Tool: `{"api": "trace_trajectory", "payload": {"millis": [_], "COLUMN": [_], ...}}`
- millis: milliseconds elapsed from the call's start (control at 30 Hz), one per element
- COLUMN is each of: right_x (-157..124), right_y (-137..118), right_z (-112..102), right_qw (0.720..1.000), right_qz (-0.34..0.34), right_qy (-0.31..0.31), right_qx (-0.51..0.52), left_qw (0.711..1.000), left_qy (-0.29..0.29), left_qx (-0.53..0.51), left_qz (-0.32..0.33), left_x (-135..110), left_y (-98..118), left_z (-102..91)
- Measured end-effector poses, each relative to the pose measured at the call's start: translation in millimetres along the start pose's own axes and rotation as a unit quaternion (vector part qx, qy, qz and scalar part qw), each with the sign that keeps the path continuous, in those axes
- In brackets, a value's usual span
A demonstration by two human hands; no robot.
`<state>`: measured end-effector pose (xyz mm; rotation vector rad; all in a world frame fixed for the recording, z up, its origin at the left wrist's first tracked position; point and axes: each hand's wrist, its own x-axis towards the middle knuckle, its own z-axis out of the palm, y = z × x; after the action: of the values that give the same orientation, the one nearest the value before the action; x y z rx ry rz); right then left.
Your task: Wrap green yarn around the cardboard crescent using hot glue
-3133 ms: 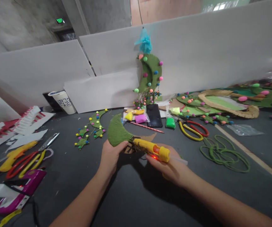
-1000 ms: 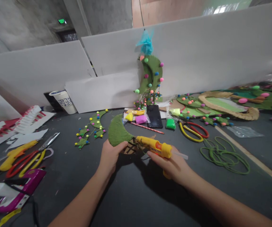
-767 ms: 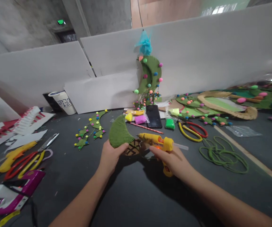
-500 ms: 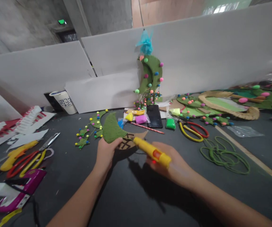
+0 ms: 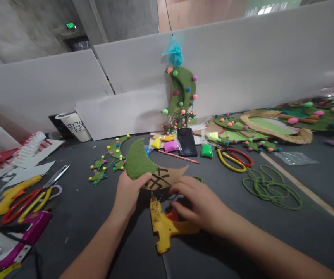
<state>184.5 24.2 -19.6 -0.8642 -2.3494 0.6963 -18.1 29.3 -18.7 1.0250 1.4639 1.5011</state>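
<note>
My left hand (image 5: 129, 190) grips a crescent-shaped cardboard piece (image 5: 174, 175) by its lower edge, thumb on top. Green yarn (image 5: 139, 157) is wrapped closely around its left half; dark strokes mark the bare brown part. A strand of the yarn crosses the cardboard to the fingertips of my right hand (image 5: 200, 201), which are closed on it, with thumb and index slightly apart below. Partly under the right hand, a yellow glue gun (image 5: 161, 224) lies on the dark table, its nozzle towards the cardboard.
Green yarn (image 5: 271, 188) lies loosely coiled at right, near scissors (image 5: 233, 159). A phone (image 5: 186, 142) and bagged clay (image 5: 207, 151) lie ahead. At left are more scissors (image 5: 30, 201), another glue gun (image 5: 16, 193) and a paper cup (image 5: 74, 126). A decorated green crescent (image 5: 184, 91) hangs behind.
The glue gun has gone from my right hand onto the table. My right hand has moved to the yarn strand at the cardboard. My left hand keeps its hold.
</note>
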Motion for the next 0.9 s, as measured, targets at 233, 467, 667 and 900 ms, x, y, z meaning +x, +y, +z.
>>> {"api": "trace_trajectory", "payload": {"millis": [233, 467, 667, 900], "right_x": [0, 4, 6, 7], "right_y": [-1, -2, -1, 2], "right_z": [7, 0, -8, -13], "right_qw": [0.991, 0.956, 0.882, 0.956], "right_qz": [0.03, 0.123, 0.211, 0.198], "right_qy": [0.124, 0.105, 0.034, 0.088], "right_qx": [-0.029, 0.243, 0.42, 0.196], "left_qw": [0.986, 0.967, 0.973, 0.981], "left_qy": [-0.054, -0.031, -0.045, -0.107], "left_qx": [0.158, 0.224, 0.213, 0.16], "left_qz": [0.009, 0.121, 0.082, -0.009], "left_x": [-31, -38, -35, -30], "left_y": [12, 14, 17, 12], "left_z": [16.5, 17.9, 16.1, 11.1]}}
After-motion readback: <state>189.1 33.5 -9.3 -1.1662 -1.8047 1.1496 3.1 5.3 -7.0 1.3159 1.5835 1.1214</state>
